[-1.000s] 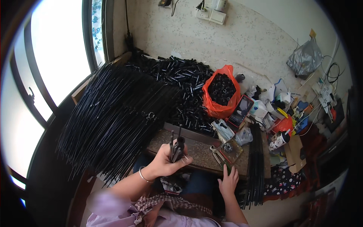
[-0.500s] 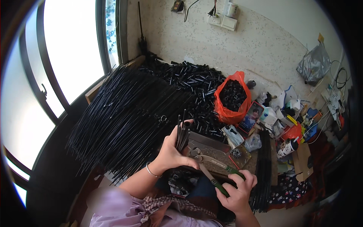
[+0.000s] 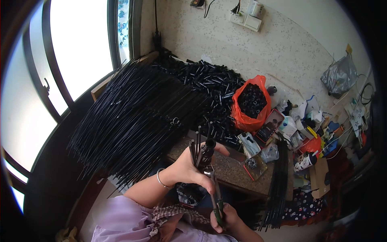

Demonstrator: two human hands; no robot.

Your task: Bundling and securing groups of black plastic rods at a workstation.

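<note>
My left hand [image 3: 186, 166] is wrapped round several thin black rods [image 3: 194, 147] and a black tubular fitting [image 3: 207, 150], whose round open end faces up. In my right hand [image 3: 228, 219] is a pair of pliers [image 3: 217, 201] with green-gripped handles, squeezed nearly together. The pliers' jaws meet the lower part of the bundle just under the fitting, close to my left thumb. Exactly what the jaws bite on is too small to tell. A large spread of long thin black rods [image 3: 133, 117] lies left of my hands.
Behind the rods is a heap of short black tubes [image 3: 201, 78]. An orange plastic bag [image 3: 246, 121] holds black ring-like parts. A phone [image 3: 271, 126], a small clear bag [image 3: 269, 153], a patterned cup [image 3: 305, 162] and clutter crowd the right. Another rod bundle [image 3: 278, 181] hangs over the table edge [image 3: 234, 177].
The pliers' handles have swung from spread wide to nearly closed, and my right hand has moved down and left. The black fitting in my left hand now shows clearly. The view has shifted slightly.
</note>
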